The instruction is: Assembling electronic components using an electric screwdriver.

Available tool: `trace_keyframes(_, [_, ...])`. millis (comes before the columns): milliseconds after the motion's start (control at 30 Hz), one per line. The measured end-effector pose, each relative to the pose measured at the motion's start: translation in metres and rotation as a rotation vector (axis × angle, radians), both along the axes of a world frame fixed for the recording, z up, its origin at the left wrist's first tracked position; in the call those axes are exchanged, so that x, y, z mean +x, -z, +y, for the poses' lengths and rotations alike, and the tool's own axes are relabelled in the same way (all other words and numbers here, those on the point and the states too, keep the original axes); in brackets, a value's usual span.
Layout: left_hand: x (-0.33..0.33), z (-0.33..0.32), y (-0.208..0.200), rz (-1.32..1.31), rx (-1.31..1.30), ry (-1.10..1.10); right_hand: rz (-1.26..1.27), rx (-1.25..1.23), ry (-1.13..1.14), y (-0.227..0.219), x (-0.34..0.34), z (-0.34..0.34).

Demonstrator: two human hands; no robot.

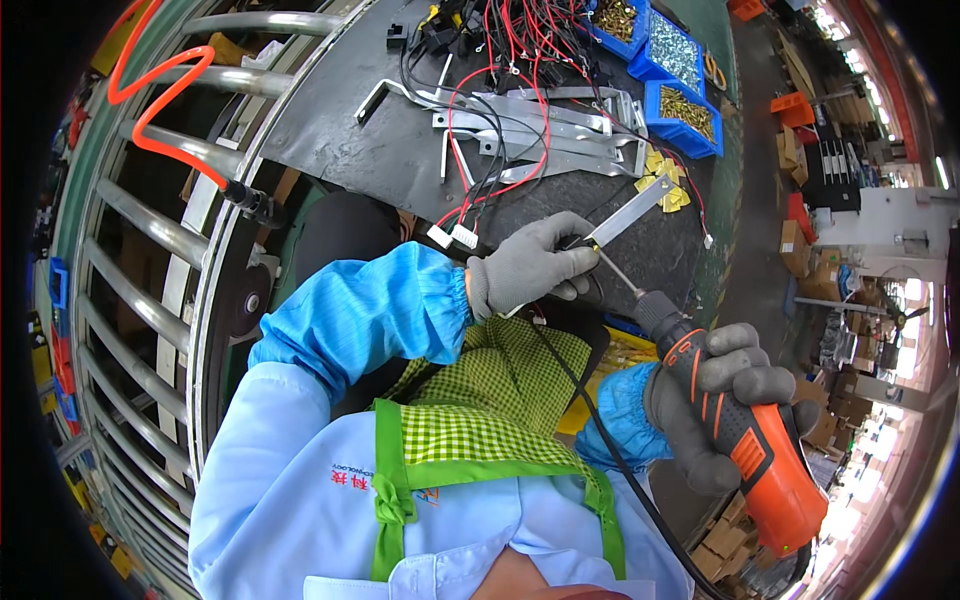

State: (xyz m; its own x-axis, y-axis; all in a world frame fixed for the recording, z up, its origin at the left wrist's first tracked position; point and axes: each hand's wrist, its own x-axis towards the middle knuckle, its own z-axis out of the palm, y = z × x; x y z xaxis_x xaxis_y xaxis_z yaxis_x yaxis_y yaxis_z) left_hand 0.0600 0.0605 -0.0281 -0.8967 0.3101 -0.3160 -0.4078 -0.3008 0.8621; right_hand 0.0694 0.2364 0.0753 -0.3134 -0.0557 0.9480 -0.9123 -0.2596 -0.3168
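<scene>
My left hand, in a grey glove, pinches one end of a flat metal bracket over the near edge of the work surface. A small brass-coloured screw shows at that end, beside a dark part mostly hidden by my fingers. My right hand, also gloved, is wrapped round an orange and black electric screwdriver. Its long bit slants up to the left, and its tip meets the bracket at or very close to the screw. A black cord runs across my lap.
More metal brackets lie heaped on the dark table, with red and black wires behind. Three blue bins of small fasteners stand at right, near yellow pieces. White connectors lie close by. A roller conveyor fills the left.
</scene>
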Motion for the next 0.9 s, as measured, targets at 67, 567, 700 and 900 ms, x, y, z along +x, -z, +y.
trace_keyframes(67, [0.0,-0.001,0.0,-0.001,0.006,0.004,0.006,-0.029,0.032,0.004,-0.001,-0.004])
trace_keyframes(567, [0.004,0.015,0.011,0.212,-0.292,-0.056,0.05,0.091,-0.145,0.007,-0.016,-0.023])
trace_keyframes(700, [0.006,0.016,0.012,0.154,-0.271,-0.029,0.007,0.027,-0.108,0.01,-0.016,-0.022])
trace_keyframes(900, [0.007,0.019,0.018,0.148,-0.263,0.045,-0.01,0.186,-0.143,0.014,-0.017,-0.014])
